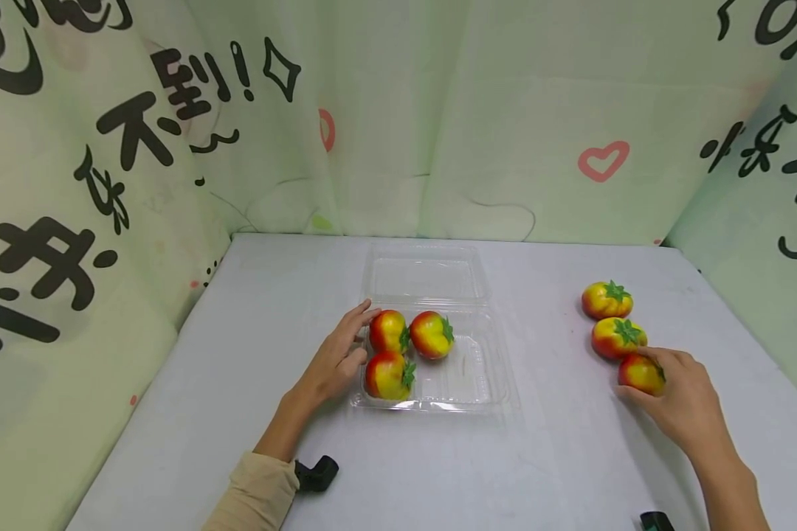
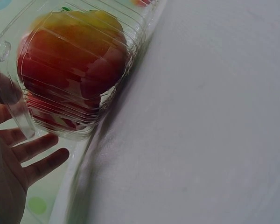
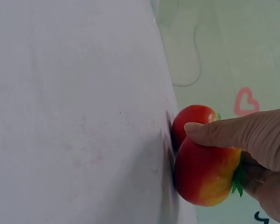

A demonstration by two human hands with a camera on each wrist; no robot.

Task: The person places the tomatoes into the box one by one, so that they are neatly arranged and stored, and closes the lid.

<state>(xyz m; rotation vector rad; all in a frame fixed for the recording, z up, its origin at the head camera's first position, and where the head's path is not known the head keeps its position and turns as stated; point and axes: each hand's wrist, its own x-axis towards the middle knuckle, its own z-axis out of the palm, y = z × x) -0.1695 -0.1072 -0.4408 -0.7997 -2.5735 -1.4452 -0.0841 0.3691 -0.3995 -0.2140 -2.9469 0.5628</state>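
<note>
- Currently, the right hand (image 1: 684,394) has its grip clamped on the near fruit (image 1: 640,375), thumb on one side and fingers curled round by the green leaves.
- That red-and-yellow fruit is on the right of the surface (image 1: 544,457) (whether its weight is off the cloth, I cannot tell); its round skin looks smooth, so a pinch too near the leaves could let it twist out.
- Just behind sits the middle fruit (image 1: 618,337), seemingly touching it, with the far fruit (image 1: 606,299) next; a sideways drag could set both rolling.
- The left hand (image 1: 335,361) has its grip apart, fingers spread loosely at the clear container's (image 1: 465,372) left edge.
- Inside the container's left and middle lie the back-left fruit (image 1: 387,330), front-left fruit (image 1: 387,376) and inner fruit (image 1: 430,335); its walls look thin, so a knock or hard press could skid or buckle it.
- Beyond, the lid (image 1: 425,274) lies folded back; a tug there might tip the container.
</note>
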